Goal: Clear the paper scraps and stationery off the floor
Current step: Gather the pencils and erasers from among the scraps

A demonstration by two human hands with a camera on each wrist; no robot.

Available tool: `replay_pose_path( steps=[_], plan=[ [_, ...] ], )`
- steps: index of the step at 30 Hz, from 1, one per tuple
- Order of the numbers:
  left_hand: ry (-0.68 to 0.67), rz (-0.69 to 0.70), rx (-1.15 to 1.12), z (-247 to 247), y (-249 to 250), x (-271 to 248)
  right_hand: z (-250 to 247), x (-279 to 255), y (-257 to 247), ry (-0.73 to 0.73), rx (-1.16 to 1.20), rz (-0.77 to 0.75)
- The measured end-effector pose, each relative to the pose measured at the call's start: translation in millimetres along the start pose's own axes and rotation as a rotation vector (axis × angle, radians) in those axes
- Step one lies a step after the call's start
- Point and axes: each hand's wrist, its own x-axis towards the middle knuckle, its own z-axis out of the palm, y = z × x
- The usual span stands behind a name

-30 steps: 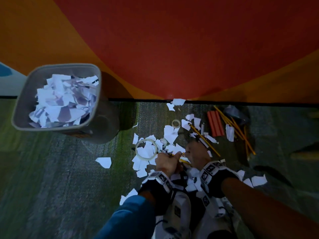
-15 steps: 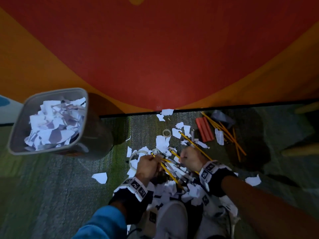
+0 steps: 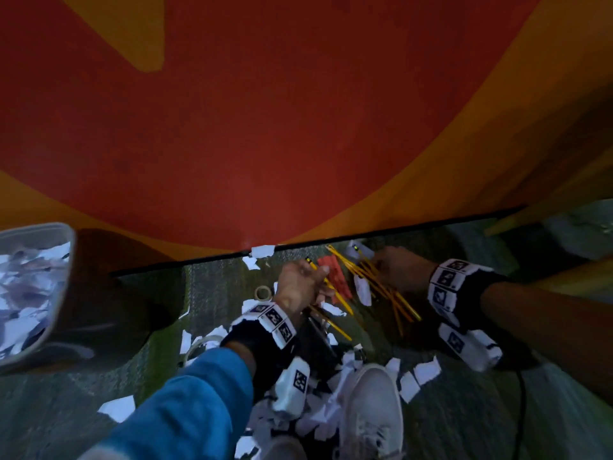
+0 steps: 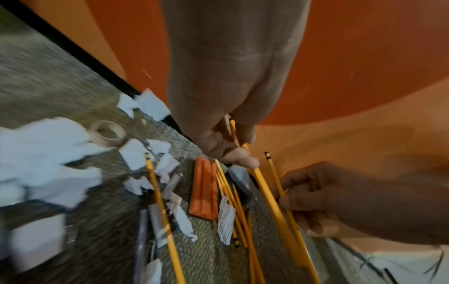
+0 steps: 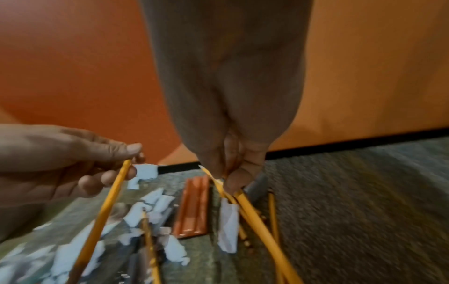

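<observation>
My left hand [image 3: 300, 282] grips a few yellow pencils [image 3: 335, 295] above the carpet; the left wrist view shows its fingers [image 4: 230, 148] curled round one pencil [image 4: 267, 184]. My right hand [image 3: 394, 270] reaches into the loose pencil pile [image 3: 398, 303] by the wall. Its fingertips [image 5: 233, 178] pinch yellow pencils [image 5: 257, 221] at their upper ends. A ridged orange block [image 3: 333, 277] lies between the hands. White paper scraps [image 3: 331, 410] litter the carpet nearer me.
A grey bin [image 3: 63, 277] full of paper stands at the left. A small tape roll [image 3: 262, 292] and a larger tape ring [image 3: 199, 346] lie left of my left hand. The red and orange wall [image 3: 298, 127] is close ahead. My white shoe [image 3: 371, 410] stands among the scraps.
Both hands rose from the scrap heap and moved toward the wall. The left carries pencils. The right shifted right onto the pencil pile. My view tilted up and right.
</observation>
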Motion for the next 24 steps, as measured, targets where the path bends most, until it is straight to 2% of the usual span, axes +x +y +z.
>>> replay_pose_path(
  steps=[2,4,9,13,16,20,24],
  plan=[
    [-0.006,0.003,0.125,14.9,-1.2,17.5,5.5,10.3,12.4,-0.029,0.006,0.085],
    [0.007,0.010,0.242,25.9,-3.3,36.4,14.0,20.8,21.7,-0.018,0.047,0.104],
    [-0.010,0.027,0.286,44.0,-8.6,72.8,27.8,37.3,28.5,0.095,0.122,0.092],
    [0.000,0.087,0.404,44.6,-17.8,84.0,44.0,40.9,26.8,0.278,0.272,0.081],
    [0.086,0.129,0.388,32.6,-28.6,78.0,71.5,45.0,33.3,0.422,0.337,0.115],
    [0.144,0.245,0.465,10.6,-49.4,55.3,104.3,42.6,44.4,0.377,0.246,0.017],
    [0.061,0.361,0.676,2.3,-79.0,39.9,124.5,46.0,59.1,0.331,0.147,-0.052]
  ],
)
